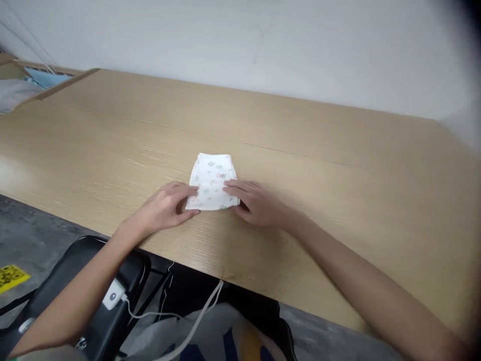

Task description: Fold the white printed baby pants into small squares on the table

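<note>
A small folded white cloth [211,188] with a print of little coloured figures lies flat on the wooden table [319,200]. It is narrower at its far end and wider at the near end. My left hand [165,204] is at its left side, with fingertips resting on the near left part and the thumb stretched out along the near edge, apart from the fingers. On the opposite side, my right hand [259,203] lays its outstretched fingers on top of the cloth. Its thumb sits by the near right corner, with a gap between thumb and fingers.
A white wall [233,45] rises behind the table. Fabric [18,93] lies beyond a raised edge at the far left. Below the table's front edge are a black folding chair [86,250], a white device [113,295] with a cable [150,315], and a yellow floor marker [13,277].
</note>
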A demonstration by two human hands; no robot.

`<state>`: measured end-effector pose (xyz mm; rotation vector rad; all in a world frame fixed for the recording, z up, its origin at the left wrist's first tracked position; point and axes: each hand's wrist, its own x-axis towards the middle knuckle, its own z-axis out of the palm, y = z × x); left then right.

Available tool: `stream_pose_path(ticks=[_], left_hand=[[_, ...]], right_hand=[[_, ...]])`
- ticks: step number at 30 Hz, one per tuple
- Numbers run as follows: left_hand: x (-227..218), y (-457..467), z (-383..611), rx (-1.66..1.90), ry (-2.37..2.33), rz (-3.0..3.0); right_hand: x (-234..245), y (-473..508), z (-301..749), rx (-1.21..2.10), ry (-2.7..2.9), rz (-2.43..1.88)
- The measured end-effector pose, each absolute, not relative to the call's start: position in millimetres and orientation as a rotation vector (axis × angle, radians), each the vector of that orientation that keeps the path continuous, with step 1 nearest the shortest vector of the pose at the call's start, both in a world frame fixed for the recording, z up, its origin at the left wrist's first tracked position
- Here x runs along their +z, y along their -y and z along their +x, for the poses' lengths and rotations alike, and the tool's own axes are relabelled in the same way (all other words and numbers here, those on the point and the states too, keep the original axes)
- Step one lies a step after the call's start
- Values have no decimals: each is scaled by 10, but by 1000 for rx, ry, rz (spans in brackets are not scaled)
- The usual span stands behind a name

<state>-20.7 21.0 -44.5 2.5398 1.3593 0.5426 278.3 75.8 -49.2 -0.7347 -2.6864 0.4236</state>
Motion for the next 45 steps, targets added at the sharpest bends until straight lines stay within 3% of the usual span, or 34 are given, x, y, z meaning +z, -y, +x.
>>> stream_pose_path(ticks=[9,16,26,32,37,45], left_hand=[[-486,-410,-239,625,-1261,2485],[-318,-764,-89,672,-1713,2151],[-483,-1192,154,795,-2072,2263],[-638,-977,403,933,-1684,2584],[-826,-918,458,729,-1647,2518],[-869,-895,413,595,-1657,2548]], right_hand=[[-529,-888,2728,474,2477,-780],[-362,-1160,2556,745,2200,-1169],[-600,-1530,2307,539,1946,-1523],[-544,-1394,2173,-14,2160,-1212],[-564,-1371,2075,-14,2461,-942],[-716,-1450,2111,7,2591,-910]])
